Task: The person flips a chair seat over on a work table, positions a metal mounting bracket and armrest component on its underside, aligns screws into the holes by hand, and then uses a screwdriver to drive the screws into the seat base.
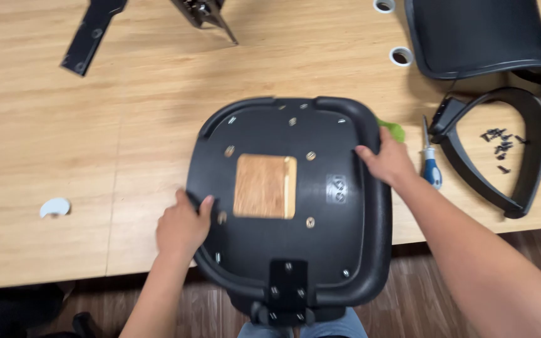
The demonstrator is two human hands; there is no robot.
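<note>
Black chair seat (pixel 295 200) upside down, overhanging the table's (pixel 45 144) near edge; left hand (pixel 181 226) grasping its left rim, right hand (pixel 388 161) its right rim—best kept level, 2 grips even, clear of screwdriver (pixel 430 164) and loose screws (pixel 499 143).

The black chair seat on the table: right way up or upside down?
Upside down: the chair seat shows its hard underside, with screws and a bracket facing up.
</note>
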